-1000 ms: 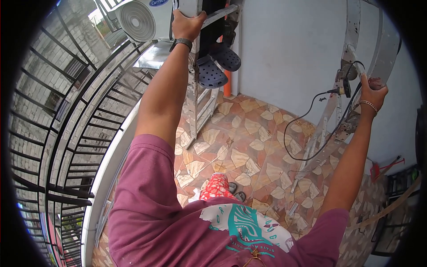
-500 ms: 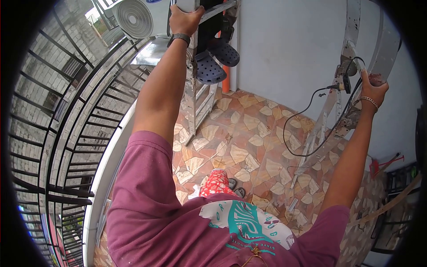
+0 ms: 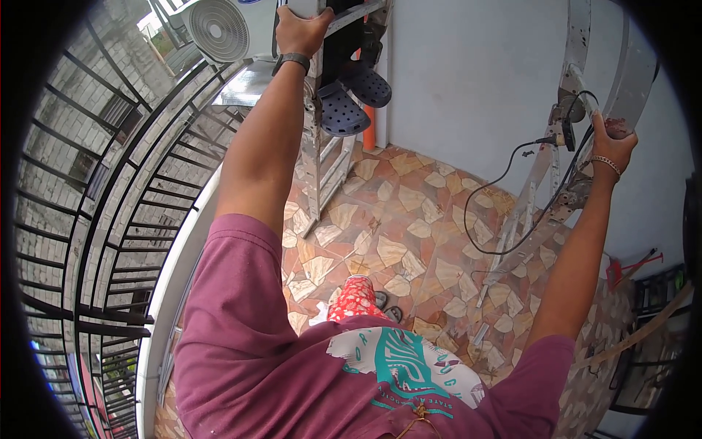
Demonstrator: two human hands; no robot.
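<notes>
1. Left hand (image 3: 303, 31), near twelve o'clock: fingers wrapped round the left ladder rail (image 3: 310, 154).
2. Right hand (image 3: 613, 146), toward half past two: wrapped round the right ladder rail (image 3: 632, 66).
3. Brace both evenly — clear of cable (image 3: 491, 252) and clogs (image 3: 345, 117).

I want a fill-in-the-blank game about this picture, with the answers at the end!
1. The right hand grips a metal ladder, and the dark wristband is on the person's ____ wrist.
2. The blue clogs are dotted with small round ____.
3. The patterned trousers below the purple shirt are mostly ____.
4. Of the person's two hands, the looping black cable hangs nearer the ____ one.

Missing words: left; holes; red; right.
</notes>
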